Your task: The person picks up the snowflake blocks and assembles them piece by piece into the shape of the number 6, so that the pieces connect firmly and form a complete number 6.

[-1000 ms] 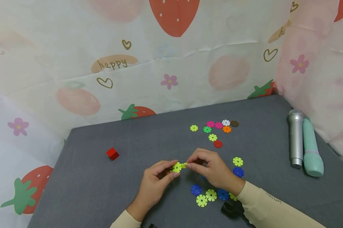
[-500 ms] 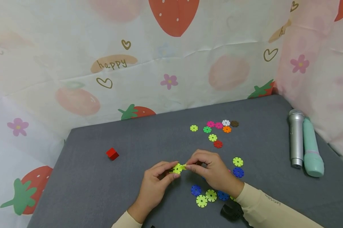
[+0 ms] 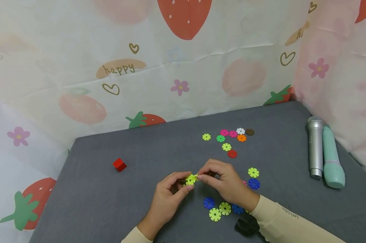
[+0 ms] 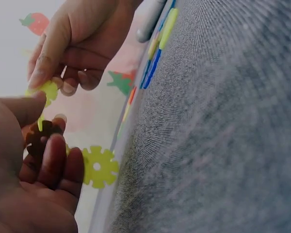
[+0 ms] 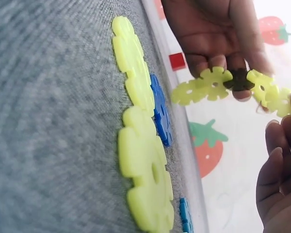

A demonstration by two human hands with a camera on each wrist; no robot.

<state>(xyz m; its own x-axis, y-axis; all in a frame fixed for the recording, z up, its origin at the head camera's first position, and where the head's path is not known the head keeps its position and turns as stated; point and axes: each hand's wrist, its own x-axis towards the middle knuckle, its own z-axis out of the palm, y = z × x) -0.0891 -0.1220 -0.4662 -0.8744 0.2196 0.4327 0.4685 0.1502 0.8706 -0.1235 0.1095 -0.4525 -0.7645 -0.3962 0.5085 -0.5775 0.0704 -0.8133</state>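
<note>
A joined chain of notched plastic discs hangs over the table between the two hands. In the right wrist view it runs as yellow-green discs, a dark brown disc and more yellow-green discs. My left hand grips the middle of it, thumb on one side and fingers behind. One yellow-green disc sticks out past the left fingers. My right hand pinches the yellow-green disc at the other end, close to the left thumb.
Loose blue discs and yellow-green discs lie near the right forearm. Farther back lie several coloured discs, one of them red. A red cube sits left. A silver microphone and a mint-green bottle-like object lie right.
Both hands stay almost in place, still holding the chain. The left hand and the disc between the hands have shifted slightly right; the right fingertips have edged a little left, toward the left thumb.
</note>
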